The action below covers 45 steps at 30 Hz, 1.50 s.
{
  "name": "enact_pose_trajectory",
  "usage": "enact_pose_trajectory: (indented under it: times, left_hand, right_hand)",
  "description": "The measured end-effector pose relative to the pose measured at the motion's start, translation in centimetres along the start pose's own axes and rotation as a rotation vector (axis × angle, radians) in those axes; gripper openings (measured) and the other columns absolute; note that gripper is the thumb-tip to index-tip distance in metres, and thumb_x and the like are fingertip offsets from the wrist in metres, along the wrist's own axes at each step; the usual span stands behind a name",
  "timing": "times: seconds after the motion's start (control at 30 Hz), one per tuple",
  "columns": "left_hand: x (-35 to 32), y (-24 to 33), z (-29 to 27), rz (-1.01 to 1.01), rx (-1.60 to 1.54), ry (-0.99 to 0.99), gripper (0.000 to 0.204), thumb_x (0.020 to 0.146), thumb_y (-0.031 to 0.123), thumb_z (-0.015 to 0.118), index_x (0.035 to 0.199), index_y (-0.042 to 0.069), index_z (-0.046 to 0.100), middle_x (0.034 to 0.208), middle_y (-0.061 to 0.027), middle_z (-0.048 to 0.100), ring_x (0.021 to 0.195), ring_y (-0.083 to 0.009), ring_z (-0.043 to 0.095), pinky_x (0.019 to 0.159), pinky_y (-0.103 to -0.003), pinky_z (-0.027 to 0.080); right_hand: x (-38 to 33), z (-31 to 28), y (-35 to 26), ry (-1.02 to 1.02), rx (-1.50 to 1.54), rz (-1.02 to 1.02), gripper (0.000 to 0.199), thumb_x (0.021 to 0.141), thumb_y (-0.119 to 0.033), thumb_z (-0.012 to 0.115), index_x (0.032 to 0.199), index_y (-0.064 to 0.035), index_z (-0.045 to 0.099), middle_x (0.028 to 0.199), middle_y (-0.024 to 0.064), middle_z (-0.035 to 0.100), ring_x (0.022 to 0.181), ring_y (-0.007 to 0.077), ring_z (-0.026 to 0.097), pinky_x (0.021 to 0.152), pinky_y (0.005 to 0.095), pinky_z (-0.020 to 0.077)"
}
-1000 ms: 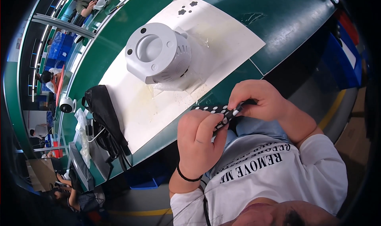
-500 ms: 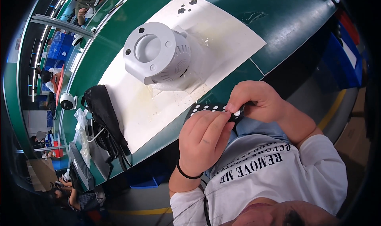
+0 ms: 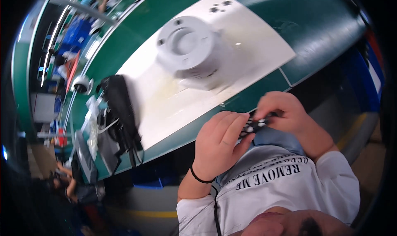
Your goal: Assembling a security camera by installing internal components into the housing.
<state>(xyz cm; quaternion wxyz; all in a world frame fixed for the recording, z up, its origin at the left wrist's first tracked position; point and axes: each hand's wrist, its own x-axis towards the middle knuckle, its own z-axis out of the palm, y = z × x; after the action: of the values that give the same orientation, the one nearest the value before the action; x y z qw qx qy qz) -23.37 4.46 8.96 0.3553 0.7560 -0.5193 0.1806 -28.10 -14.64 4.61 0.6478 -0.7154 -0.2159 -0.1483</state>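
Above my lap, at the near edge of the bench, both hands are closed on a black strip with white round dots (image 3: 249, 128). My left hand (image 3: 217, 134) wraps over its left part, and a black band circles that wrist. My right hand (image 3: 284, 111) pinches the strip's right end; whether a single dot is between those fingertips is too blurred to tell. Farther off, a white cylindrical housing (image 3: 200, 56) stands on a white sheet (image 3: 264, 41). Its top has a round recess, with two black round spots near the rim.
A black bag (image 3: 120, 101) lies at the sheet's left edge, beside a clear plastic bag (image 3: 92, 122). Beyond stands a small white round device (image 3: 82, 85). Several dark spots mark the sheet's far corner. A blue bin (image 3: 355, 76) is at right; a person (image 3: 68, 178) sits at lower left.
The whole view has shifted and blurred, with the bench things farther right. The strip is now tilted and more covered by my fingers. My right hand has drawn slightly away from my left.
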Motion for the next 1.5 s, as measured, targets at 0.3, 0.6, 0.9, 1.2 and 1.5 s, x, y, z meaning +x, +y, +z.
enact_pose_trajectory:
  times: [0.3, 0.6, 0.9, 1.2, 1.5]
  left_hand:
    - [-10.7, 2.0, -9.3, -0.711, -0.118, 0.697, 0.015, 0.085, 0.014, 0.055, 0.087, -0.001, 0.054, 0.073, -0.0013, 0.053, 0.064, -0.0086, 0.049, 0.057, -0.021, 0.038]
    - [-18.3, 0.0, -15.9, -0.987, -0.336, 1.018, 0.02, 0.092, 0.017, 0.044, 0.082, 0.003, 0.053, 0.076, 0.0006, 0.059, 0.063, -0.0041, 0.053, 0.056, -0.016, 0.042]
    - [-22.1, -1.3, -15.8, -1.008, -0.416, 1.038, 0.023, 0.091, 0.017, 0.044, 0.098, -0.003, 0.053, 0.091, -0.0079, 0.061, 0.076, -0.0128, 0.059, 0.067, -0.023, 0.048]
    - [-23.9, -2.4, -15.3, -1.023, -0.505, 1.153, 0.026, 0.091, 0.017, 0.042, 0.103, -0.005, 0.051, 0.097, -0.0117, 0.06, 0.084, -0.0162, 0.059, 0.075, -0.027, 0.047]
    - [-34.0, 1.7, -21.7, -0.628, -0.02, 2.064, 0.051, 0.094, 0.035, 0.029, 0.125, -0.004, 0.036, 0.124, -0.0178, 0.044, 0.11, -0.0315, 0.046, 0.093, -0.041, 0.04]
  right_hand:
    - [2.4, 5.2, -1.5, -0.408, -0.027, 0.271, 0.038, 0.069, -0.014, 0.07, 0.103, -0.0033, 0.058, 0.095, 0.0128, 0.061, 0.086, 0.0231, 0.059, 0.076, 0.0288, 0.0452]
    - [4.6, 9.0, -0.6, -0.741, 0.353, 0.564, 0.026, 0.083, -0.008, 0.054, 0.107, 0.0017, 0.056, 0.092, 0.0037, 0.062, 0.081, 0.0073, 0.054, 0.074, 0.0216, 0.0441]
    - [5.4, 10.4, -0.4, -0.497, 0.751, 0.822, 0.034, 0.079, -0.002, 0.047, 0.112, 0.0058, 0.052, 0.097, 0.0106, 0.061, 0.081, 0.0095, 0.059, 0.073, 0.0206, 0.0486]
    - [6.5, 12.0, 0.1, -0.448, 0.772, 0.873, 0.037, 0.079, -0.002, 0.046, 0.114, 0.0066, 0.048, 0.103, 0.0137, 0.059, 0.084, 0.0153, 0.06, 0.077, 0.0265, 0.0489]
    - [6.6, 11.3, 0.1, -0.263, 0.618, 0.749, 0.027, 0.087, -0.016, 0.043, 0.108, 0.0, 0.049, 0.095, 0.0141, 0.06, 0.08, 0.0223, 0.062, 0.064, 0.0274, 0.0523]
